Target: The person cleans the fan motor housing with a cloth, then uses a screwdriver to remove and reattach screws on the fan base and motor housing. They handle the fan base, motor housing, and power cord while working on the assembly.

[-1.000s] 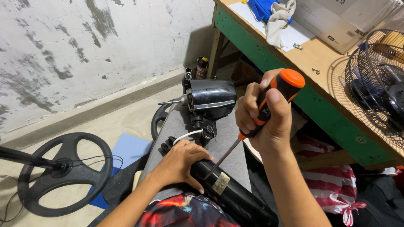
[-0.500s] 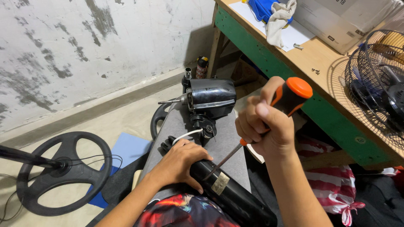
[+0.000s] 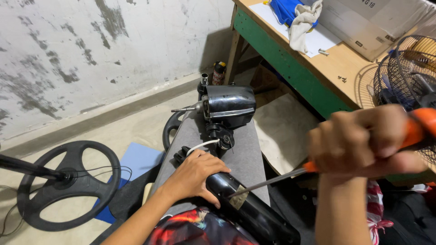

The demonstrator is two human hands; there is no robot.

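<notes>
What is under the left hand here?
The left hand rests on a black tube lying on a grey padded surface. A white cable emerges beside it; the tube's covered part is hidden.

Far beyond the left hand [image 3: 193, 174], a stained, patchy white wall [image 3: 91, 50] with grey blotches; at its foot a darker skirting strip [image 3: 104, 115] meeting the pale concrete floor [image 3: 131, 131]; out left of that hand, a black round fan base [image 3: 68, 181] lying flat, half over a blue mat [image 3: 138, 159]; above the right hand [image 3: 363, 140], a wooden workbench [image 3: 345, 68] with green-painted edge [image 3: 290, 75] and bare wooden leg [image 3: 232, 45]; on top, a cardboard box [image 3: 363, 22], white paper [image 3: 313, 41], a crumpled cloth [image 3: 302, 22]; under the bench, a flat sheet of cardboard [image 3: 284, 127]; at far right, a wire fan cage [image 3: 404, 68]; even, soft light throughout.
</notes>
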